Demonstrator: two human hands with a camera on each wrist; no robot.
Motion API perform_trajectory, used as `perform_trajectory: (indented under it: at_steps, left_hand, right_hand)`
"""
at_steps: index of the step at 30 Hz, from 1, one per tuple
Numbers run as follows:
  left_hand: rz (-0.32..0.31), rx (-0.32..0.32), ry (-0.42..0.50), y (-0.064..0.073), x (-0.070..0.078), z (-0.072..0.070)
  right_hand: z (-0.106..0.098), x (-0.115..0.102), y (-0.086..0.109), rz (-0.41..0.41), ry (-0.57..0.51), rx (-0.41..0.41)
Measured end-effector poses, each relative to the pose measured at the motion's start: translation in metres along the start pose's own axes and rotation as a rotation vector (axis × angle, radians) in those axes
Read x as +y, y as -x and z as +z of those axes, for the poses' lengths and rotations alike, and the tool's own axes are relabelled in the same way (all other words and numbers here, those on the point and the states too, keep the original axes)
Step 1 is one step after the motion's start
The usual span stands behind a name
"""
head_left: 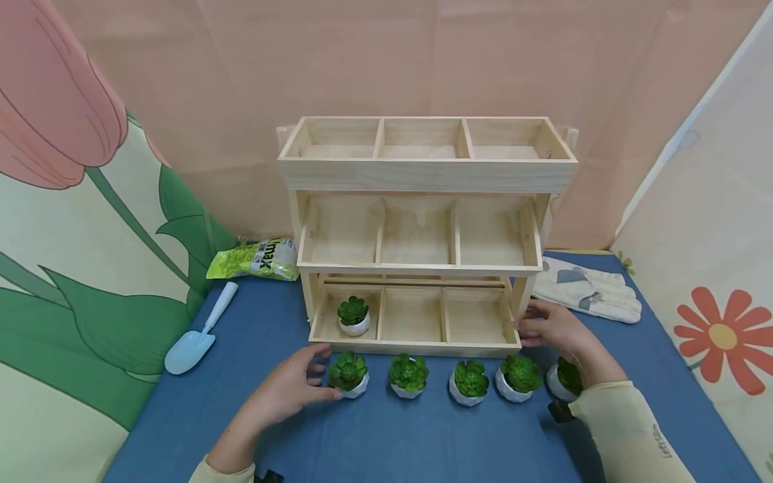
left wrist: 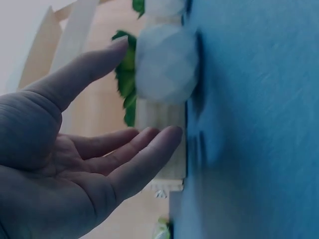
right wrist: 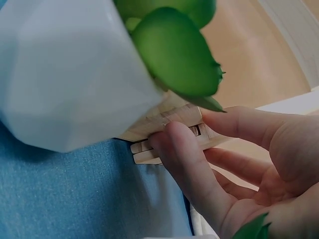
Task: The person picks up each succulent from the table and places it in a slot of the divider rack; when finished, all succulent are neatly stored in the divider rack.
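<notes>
Nearest, the right sleeve (head_left: 631, 436) bears small lettering, apparently beginning "Lets". Before the shelf (head_left: 425, 176), the left hand (head_left: 286, 386) is spread beside the leftmost front succulent (head_left: 349, 374) of five; the right hand (head_left: 558, 330) touches the shelf's right end — pinching or not, I cannot tell. Only the right-wrist view shows a small slot (right wrist: 197, 130) there. Another succulent (head_left: 353, 316) sits in the shelf's bottom-left compartment — and left of the shelf, a green bag (head_left: 256, 259) shows "max".
</notes>
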State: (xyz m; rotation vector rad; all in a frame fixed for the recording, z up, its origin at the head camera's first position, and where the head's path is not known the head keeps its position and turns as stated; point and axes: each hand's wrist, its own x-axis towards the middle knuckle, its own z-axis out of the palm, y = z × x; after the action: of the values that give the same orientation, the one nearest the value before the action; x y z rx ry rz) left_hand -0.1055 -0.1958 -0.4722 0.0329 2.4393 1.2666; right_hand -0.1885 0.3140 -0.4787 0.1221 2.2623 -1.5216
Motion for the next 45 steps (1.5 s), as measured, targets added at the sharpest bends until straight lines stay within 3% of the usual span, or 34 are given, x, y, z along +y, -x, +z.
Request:
perform_trajectory:
  at_steps: [9, 19, 30, 45]
  left_hand:
    - [0.007, 0.026, 0.000, -0.004, 0.007, 0.013]
    - [0.034, 0.013, 0.022, -0.008, -0.003, 0.015]
    - [0.085, -0.064, 0.086, -0.013, -0.009, 0.012]
    - [0.241, -0.211, 0.107, -0.027, -0.021, 0.002]
  right_hand:
    - [0.001, -0.003, 0.001, -0.002, 0.002, -0.002]
    - [0.002, -0.005, 0.002, 0.017, 0.010, 0.006]
    - [0.003, -0.006, 0.004, 0.014, 0.013, 0.003]
    - [0.002, -0.003, 0.003, 0.004, 0.021, 0.004]
